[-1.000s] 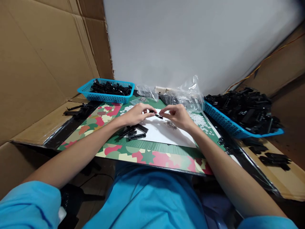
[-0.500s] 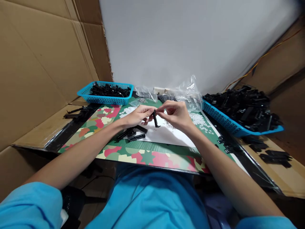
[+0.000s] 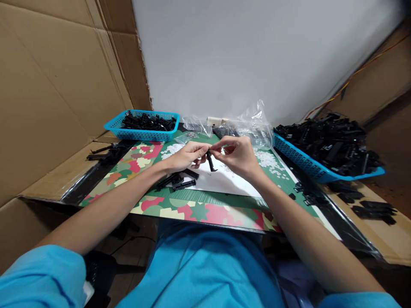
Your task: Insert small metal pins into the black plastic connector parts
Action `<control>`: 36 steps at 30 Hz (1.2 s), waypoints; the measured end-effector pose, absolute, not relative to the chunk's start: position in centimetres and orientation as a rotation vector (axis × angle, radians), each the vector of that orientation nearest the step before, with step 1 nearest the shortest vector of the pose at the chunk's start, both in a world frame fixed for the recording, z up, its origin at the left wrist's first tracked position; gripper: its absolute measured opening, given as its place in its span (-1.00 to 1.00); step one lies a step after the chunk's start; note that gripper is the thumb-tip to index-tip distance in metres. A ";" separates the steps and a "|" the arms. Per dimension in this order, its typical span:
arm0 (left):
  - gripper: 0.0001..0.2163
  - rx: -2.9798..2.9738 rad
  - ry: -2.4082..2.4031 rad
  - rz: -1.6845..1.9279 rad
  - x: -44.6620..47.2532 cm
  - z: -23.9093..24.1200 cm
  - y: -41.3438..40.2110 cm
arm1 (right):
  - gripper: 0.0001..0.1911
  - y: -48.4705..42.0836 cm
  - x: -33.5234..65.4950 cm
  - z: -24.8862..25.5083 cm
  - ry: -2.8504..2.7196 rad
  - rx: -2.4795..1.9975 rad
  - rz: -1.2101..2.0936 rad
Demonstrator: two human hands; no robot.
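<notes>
A slim black plastic part (image 3: 210, 161) hangs tilted over the white sheet (image 3: 221, 182), its upper end between my two hands. My left hand (image 3: 189, 156) is closed on that part, thumb on top. The thumb and forefinger of my right hand (image 3: 236, 155) pinch at the part's upper end; whatever small piece they may hold is too small to make out. Several similar black parts (image 3: 183, 185) lie in a loose pile below my left hand. Tiny metal-looking bits (image 3: 227, 168) are scattered on the sheet beside my right hand.
At the back left stands a blue basket (image 3: 141, 136) of black parts; a fuller blue basket (image 3: 308, 164) is on the right. Clear plastic bags (image 3: 257, 128) lie against the wall. White discs (image 3: 268, 159) spread right of the sheet. More black parts (image 3: 374, 210) rest on cardboard.
The lower end of the black part has swung slightly to the right. Both hands stay at nearly the same spot, fingers still meeting at its upper end.
</notes>
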State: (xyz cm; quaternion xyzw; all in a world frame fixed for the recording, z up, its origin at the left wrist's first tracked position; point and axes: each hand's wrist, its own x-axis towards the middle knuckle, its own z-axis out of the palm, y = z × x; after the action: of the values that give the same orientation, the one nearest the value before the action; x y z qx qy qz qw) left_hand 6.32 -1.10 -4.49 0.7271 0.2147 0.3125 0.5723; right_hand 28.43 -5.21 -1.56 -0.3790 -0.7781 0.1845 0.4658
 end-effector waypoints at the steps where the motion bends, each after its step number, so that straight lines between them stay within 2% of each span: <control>1: -0.58 1.709 0.503 0.735 6.3 -4.4 -1.1 | -0.84 -5.3 28.4 -1.5 -1.917 -0.927 0.441; 9: -0.61 1.577 0.508 0.725 6.3 -4.2 -1.6 | -0.92 -5.0 28.6 -2.0 -1.933 -0.849 0.326; 18: -0.77 1.498 0.495 0.683 6.8 -3.3 -2.2 | -0.89 -4.9 28.7 -2.7 -2.020 -0.799 0.017; 28: -0.79 1.522 0.483 0.707 7.1 -3.5 -2.3 | -0.80 -5.1 28.8 -2.6 -2.044 -0.860 0.119; 36: -0.76 1.420 0.392 0.695 6.8 -3.4 -2.4 | -0.83 -5.1 28.7 -2.6 -1.981 -0.864 0.160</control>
State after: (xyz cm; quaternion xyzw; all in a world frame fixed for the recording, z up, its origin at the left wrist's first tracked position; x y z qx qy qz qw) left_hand 6.83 -2.35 -3.42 0.6340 0.1749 0.3104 0.6864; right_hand 28.73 -5.06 -2.57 -0.3522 -0.8077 0.0654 0.4682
